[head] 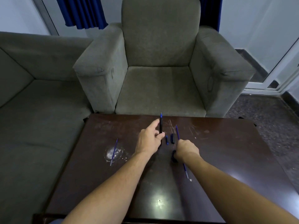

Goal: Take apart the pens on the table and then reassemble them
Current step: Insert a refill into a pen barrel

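Over the table (226, 143), our left hand (149, 139) grips a black pen (161, 125). Our right hand (187, 150) holds a blue refill (177, 131).

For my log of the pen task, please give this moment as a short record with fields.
left-hand grip: holds a black plastic pen barrel with blue tip
right-hand grip: holds a thin blue ink refill
loose parts: second thin blue refill lying left; short blue piece and short black piece between the hands
unclear: dark part under the right-hand grip
surface: dark brown scratched wooden table
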